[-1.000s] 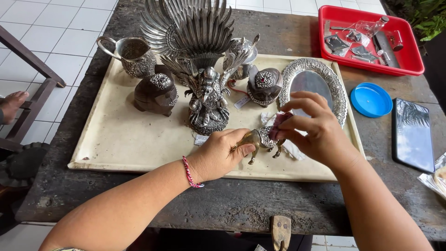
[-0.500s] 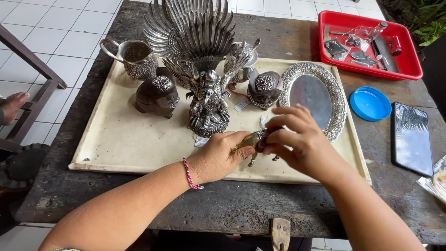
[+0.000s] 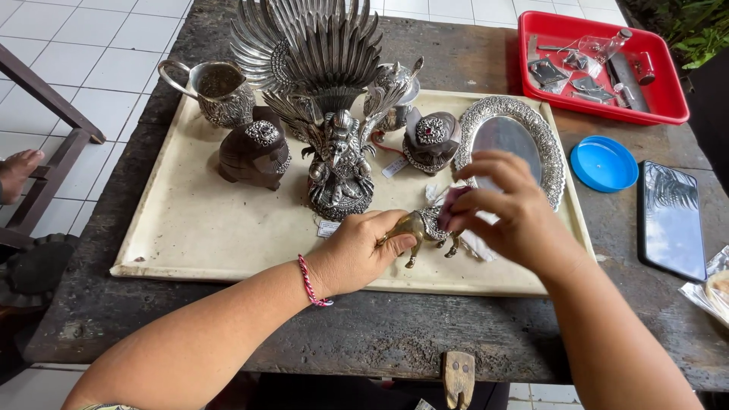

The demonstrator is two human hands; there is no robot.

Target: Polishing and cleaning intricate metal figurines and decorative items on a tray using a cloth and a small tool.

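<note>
a small brass animal figurine point(image 3: 422, 230) stands near the front edge of the cream tray point(image 3: 190, 228), pinched at one end by the left hand point(image 3: 363, 253). the right hand point(image 3: 507, 209) presses a pinkish cloth point(image 3: 454, 205), clamped in its fingers, onto the figurine's back. just behind stand a winged silver statue point(image 3: 334, 152), a dark lidded box point(image 3: 255, 154) and an oval silver mirror point(image 3: 513, 140).

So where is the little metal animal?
The little animal is near the front edge of the cream tray, held between the left hand and the right hand, just in front of the winged statue.

Brassy-gold animal figurine point(image 3: 420, 228) with silver embossing, pink cloth point(image 3: 453, 203), cream tray point(image 3: 197, 228); red tray point(image 3: 668, 99) and blue lid point(image 3: 604, 163) are seen toward the bench's right edge.
</note>
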